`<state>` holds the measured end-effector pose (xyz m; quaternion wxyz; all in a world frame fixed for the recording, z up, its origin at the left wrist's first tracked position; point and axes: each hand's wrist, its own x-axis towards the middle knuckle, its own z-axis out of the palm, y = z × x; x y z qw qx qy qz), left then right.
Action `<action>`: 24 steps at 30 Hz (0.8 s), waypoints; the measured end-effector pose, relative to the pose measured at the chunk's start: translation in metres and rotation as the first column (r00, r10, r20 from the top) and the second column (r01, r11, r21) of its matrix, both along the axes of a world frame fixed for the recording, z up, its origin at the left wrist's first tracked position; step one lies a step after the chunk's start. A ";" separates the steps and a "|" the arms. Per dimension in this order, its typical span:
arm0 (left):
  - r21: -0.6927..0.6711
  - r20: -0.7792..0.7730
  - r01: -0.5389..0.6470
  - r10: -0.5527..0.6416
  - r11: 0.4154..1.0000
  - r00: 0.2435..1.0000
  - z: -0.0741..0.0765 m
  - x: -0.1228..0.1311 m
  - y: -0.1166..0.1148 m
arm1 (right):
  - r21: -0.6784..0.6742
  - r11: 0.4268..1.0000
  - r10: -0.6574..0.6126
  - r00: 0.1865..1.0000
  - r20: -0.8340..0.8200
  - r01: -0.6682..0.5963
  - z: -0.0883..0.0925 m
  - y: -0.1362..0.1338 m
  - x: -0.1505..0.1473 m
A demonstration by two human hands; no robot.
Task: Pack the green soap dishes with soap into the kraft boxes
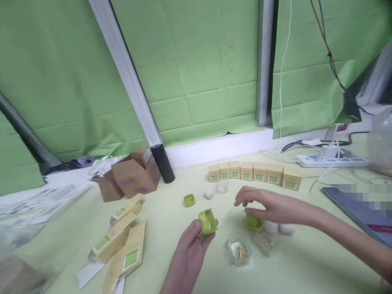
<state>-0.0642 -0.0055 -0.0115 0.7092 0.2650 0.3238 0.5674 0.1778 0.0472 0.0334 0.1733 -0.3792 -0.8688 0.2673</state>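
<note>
My left hand [196, 241] grips a small green plastic case [207, 221], its hollow side facing up and to the right. My right hand [260, 202] reaches in from the right, fingers apart and curved, with nothing visible in them. Just beneath it sits another green case [254, 222], partly covered by the hand; whether they touch I cannot tell. Nearby are white rounded pieces [286, 229], a clear container [240, 250] holding small gold-coloured pieces, and a second clear container [266, 243]. Farther back lie a green tray [189, 200], a white piece [208, 193] and a clear cup [222, 187].
Several small tan boxes [259, 172] stand in a row at the back. Unfolded tan cartons [131, 257] lie left. A brown cardboard box [136, 175] and black cylinder [162, 163] stand behind them. At right are a power strip [333, 161], cables and a dark flat tablet-like object [352, 208].
</note>
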 end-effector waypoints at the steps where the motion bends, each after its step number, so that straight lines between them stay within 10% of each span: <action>1: -0.045 0.014 -0.048 0.048 0.998 0.999 0.001 0.000 0.001 | 0.020 0.997 -0.076 0.993 0.088 0.075 -0.001 0.004 0.011; 11: -0.138 0.229 -0.042 0.073 0.990 0.971 0.001 0.008 -0.001 | -0.119 0.978 -0.161 0.982 0.100 0.172 -0.045 0.007 0.046; 15: -0.103 0.306 -0.012 0.044 0.995 0.951 -0.007 0.010 -0.002 | -0.289 0.942 -0.250 0.929 -0.274 0.168 -0.034 0.013 0.033; 20: -0.153 0.213 0.102 -0.068 0.983 0.975 -0.017 0.009 -0.001 | -0.665 0.730 -0.330 0.772 -0.543 -0.156 -0.010 0.007 -0.012; 24: -0.035 0.040 0.011 -0.010 0.999 0.999 -0.019 0.009 0.000 | -0.527 0.847 -0.263 0.801 -0.538 -0.076 0.003 -0.002 -0.051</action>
